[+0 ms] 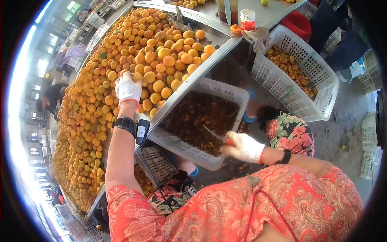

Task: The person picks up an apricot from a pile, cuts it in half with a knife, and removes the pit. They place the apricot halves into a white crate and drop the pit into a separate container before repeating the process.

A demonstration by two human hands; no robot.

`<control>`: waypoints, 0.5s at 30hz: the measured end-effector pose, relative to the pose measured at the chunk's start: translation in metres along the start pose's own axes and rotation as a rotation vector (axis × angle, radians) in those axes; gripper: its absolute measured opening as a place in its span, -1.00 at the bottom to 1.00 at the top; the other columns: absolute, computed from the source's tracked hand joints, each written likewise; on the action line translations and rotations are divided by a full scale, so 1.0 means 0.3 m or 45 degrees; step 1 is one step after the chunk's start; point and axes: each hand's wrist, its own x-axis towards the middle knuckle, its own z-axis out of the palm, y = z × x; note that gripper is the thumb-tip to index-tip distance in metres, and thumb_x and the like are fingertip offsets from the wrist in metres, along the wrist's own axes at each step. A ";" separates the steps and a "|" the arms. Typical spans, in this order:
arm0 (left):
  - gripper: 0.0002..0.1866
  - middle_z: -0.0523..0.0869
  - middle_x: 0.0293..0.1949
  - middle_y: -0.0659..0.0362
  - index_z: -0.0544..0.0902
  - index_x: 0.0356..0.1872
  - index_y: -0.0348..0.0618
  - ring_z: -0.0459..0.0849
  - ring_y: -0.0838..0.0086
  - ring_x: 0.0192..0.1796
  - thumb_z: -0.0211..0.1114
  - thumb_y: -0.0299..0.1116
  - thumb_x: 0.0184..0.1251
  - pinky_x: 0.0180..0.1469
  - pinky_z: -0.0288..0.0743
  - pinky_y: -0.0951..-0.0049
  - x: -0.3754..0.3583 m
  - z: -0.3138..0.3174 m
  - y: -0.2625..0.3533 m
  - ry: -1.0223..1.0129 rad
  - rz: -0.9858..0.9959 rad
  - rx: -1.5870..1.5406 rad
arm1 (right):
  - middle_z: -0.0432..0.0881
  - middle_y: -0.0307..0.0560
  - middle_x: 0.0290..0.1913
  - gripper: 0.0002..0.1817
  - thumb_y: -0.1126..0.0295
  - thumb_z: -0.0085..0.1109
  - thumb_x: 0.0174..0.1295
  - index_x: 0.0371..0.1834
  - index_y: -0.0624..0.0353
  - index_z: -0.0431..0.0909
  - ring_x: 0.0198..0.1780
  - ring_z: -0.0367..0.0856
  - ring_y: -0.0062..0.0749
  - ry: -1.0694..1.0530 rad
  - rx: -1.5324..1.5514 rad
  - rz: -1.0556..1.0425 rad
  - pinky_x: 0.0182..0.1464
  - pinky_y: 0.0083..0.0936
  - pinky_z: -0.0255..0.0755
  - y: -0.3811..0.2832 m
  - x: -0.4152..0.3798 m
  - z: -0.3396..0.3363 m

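My left hand [128, 88], in a white glove, reaches into a big heap of apricots [157, 52] on a metal-edged table. Its fingers are curled down around an apricot [137, 76], partly hidden by the glove. In my right hand [244, 148], also gloved in white, is a small knife [213, 132] with a red handle and a thin curved blade, pointing left. The knife is over a white plastic crate [244, 103] below the table edge. Dark, wet-looking fruit pieces [201, 117] fill the bottom of that crate.
To the right, another white crate [296, 99] holds cut apricot pieces [290, 66]. A jar with a white lid [248, 19] and a dark liquid container [228, 12] stand at the table's far corner. Close by is a grey cloth [258, 37]. A person's dark-trousered legs [342, 40] are at upper right.
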 end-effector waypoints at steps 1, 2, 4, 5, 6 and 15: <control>-0.45 0.69 0.10 -0.04 0.57 0.18 -0.12 0.57 0.02 0.21 0.41 -0.12 0.19 0.27 0.45 0.12 -0.022 -0.027 0.002 -0.003 -0.001 0.002 | 0.64 0.37 -0.30 -0.57 0.08 0.20 0.29 -0.13 0.28 0.42 -0.16 0.65 0.28 -0.003 0.002 0.001 -0.11 -0.10 0.49 -0.001 -0.006 0.003; -0.46 0.70 0.07 -0.05 0.56 0.17 -0.15 0.62 0.05 0.14 0.41 -0.19 0.17 0.22 0.49 0.17 -0.048 -0.060 0.001 0.027 -0.034 -0.281 | 0.64 0.36 -0.31 -0.61 0.12 0.19 0.30 -0.11 0.25 0.40 -0.18 0.65 0.27 0.081 0.085 -0.054 -0.14 -0.10 0.49 -0.008 -0.011 0.003; -0.49 0.71 0.00 -0.01 0.55 0.14 -0.24 0.73 0.21 -0.06 0.39 -0.40 0.12 0.07 0.59 0.36 -0.116 -0.137 0.008 0.127 -0.026 -0.805 | 0.61 0.33 -0.36 -0.70 0.23 0.16 0.33 -0.07 0.18 0.35 -0.23 0.65 0.29 0.254 0.182 -0.209 -0.22 -0.12 0.50 -0.011 -0.017 -0.001; -0.47 0.68 -0.03 0.01 0.49 0.15 -0.35 0.71 0.30 -0.15 0.38 -0.50 0.09 0.01 0.60 0.39 -0.134 -0.139 -0.016 0.132 0.003 -1.098 | 0.60 0.22 -0.41 -0.78 0.33 0.13 0.34 -0.11 0.17 0.35 -0.32 0.67 0.12 0.379 0.167 -0.350 -0.26 -0.20 0.50 -0.023 -0.024 -0.008; -0.45 0.65 -0.04 0.00 0.46 0.17 -0.39 0.70 0.31 -0.18 0.35 -0.55 0.09 -0.03 0.60 0.37 -0.206 -0.216 0.025 0.010 -0.126 -1.447 | 0.60 0.14 -0.43 -0.83 0.38 0.10 0.34 -0.11 0.17 0.36 -0.35 0.66 -0.02 0.397 0.249 -0.389 -0.28 -0.27 0.50 -0.041 -0.032 -0.020; -0.46 0.57 -0.02 0.06 0.50 0.20 -0.40 0.61 0.42 -0.19 0.29 -0.70 0.10 -0.22 0.56 0.49 -0.830 -0.573 0.236 -0.105 -0.284 -2.292 | 0.62 0.07 -0.37 -0.78 0.29 0.13 0.42 -0.07 0.20 0.43 -0.33 0.67 -0.06 0.276 0.160 -0.816 -0.26 -0.28 0.50 -0.284 -0.207 -0.029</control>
